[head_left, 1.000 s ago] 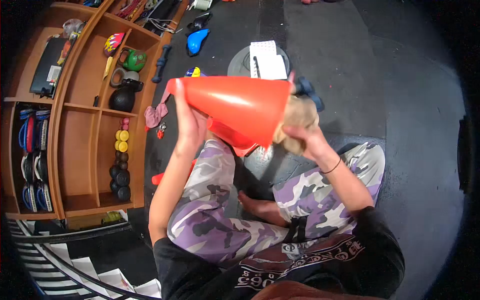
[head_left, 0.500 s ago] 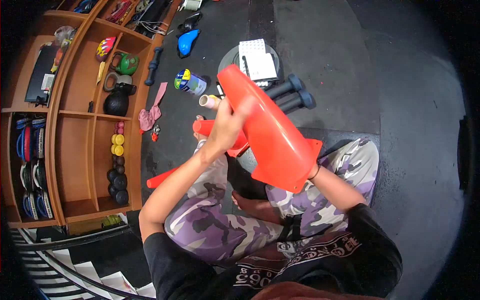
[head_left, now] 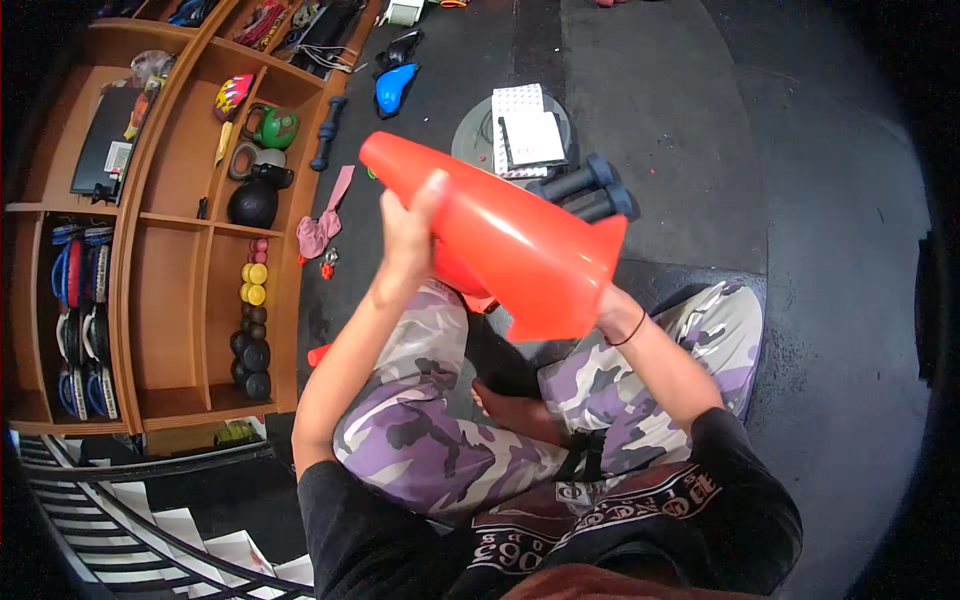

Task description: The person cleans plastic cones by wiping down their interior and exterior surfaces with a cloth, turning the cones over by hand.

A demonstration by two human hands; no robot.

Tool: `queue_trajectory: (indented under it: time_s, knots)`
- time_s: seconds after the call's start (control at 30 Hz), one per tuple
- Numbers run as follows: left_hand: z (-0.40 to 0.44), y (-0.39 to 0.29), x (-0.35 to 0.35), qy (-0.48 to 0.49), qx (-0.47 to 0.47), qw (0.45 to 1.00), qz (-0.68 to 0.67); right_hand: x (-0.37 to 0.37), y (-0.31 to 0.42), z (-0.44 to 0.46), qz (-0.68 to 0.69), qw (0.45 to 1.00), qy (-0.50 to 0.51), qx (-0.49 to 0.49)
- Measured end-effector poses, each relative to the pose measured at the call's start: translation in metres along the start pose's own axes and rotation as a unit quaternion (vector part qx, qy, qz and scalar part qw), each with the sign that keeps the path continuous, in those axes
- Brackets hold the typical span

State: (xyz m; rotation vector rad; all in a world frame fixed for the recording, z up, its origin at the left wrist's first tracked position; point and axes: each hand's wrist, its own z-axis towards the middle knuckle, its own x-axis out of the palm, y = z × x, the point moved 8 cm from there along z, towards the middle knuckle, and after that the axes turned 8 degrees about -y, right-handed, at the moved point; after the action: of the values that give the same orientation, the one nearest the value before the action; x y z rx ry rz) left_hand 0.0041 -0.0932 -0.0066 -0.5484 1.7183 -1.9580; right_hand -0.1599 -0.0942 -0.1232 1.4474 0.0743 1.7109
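Note:
An orange sports cone (head_left: pixel 510 245) is held tilted above my lap, its narrow tip toward the upper left and its wide base toward the lower right. My left hand (head_left: pixel 410 225) is closed around the narrow part, thumb on top. At the base, my right hand (head_left: pixel 612 305) reaches in at the cone's edge; its fingers are hidden by the cone. The end of another orange cone (head_left: pixel 318 355) shows beside my left forearm. Some more orange shows beneath the held cone, mostly covered.
Papers (head_left: pixel 535 138) lie on a round grey plate (head_left: pixel 472 128) ahead, near dark dumbbells (head_left: pixel 580 180). A pink cloth (head_left: pixel 320 232) lies on the floor by a wooden shelf (head_left: pixel 165 300) holding kettlebells and small weights. A blue object (head_left: pixel 395 90) lies farther off.
The held cone has swung left and tilted flatter, with my left hand moving left along with it. It now covers the tin and the roll that were visible earlier.

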Motion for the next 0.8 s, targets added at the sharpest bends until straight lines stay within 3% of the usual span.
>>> queue_trajectory:
  time_s: [0.1, 0.2, 0.3, 0.37, 0.43, 0.53, 0.63, 0.7, 0.8]
  knots:
    - [0.02, -0.013, -0.034, -0.041, -0.047, 0.987, -0.151, 0.029, 0.013, 0.012, 0.255, 0.961, -0.009, 0.107]
    - [0.02, -0.008, -0.076, -0.152, -0.025, 0.974, -0.169, 0.038, 0.034, 0.011, 0.254, 0.961, -0.048, 0.101]
    - [0.008, 0.003, -0.084, -0.12, -0.038, 0.977, -0.171, 0.019, 0.024, 0.02, 0.224, 0.953, -0.16, 0.127]
    - [0.001, -0.001, -0.079, -0.105, -0.015, 0.987, -0.117, 0.015, 0.016, 0.027, 0.259, 0.934, -0.202, 0.142]
    - [-0.007, -0.011, -0.063, -0.111, 0.03, 0.993, -0.037, 0.022, 0.02, 0.03, 0.277, 0.939, -0.18, 0.101]
    - [-0.011, -0.004, -0.05, 0.002, 0.069, 0.992, 0.106, 0.034, 0.023, 0.025, 0.317, 0.928, -0.171, 0.092]
    - [-0.012, 0.012, -0.032, 0.021, 0.02, 0.996, 0.08, 0.028, 0.02, 0.024, 0.25, 0.944, -0.203, 0.075]
    - [-0.013, 0.023, -0.031, 0.008, -0.052, 0.998, 0.025, 0.014, 0.028, 0.021, 0.054, 0.962, -0.269, -0.006]
    - [-0.015, 0.024, -0.031, -0.036, -0.157, 0.985, -0.055, 0.01, 0.051, 0.018, -0.266, 0.907, -0.296, -0.141]
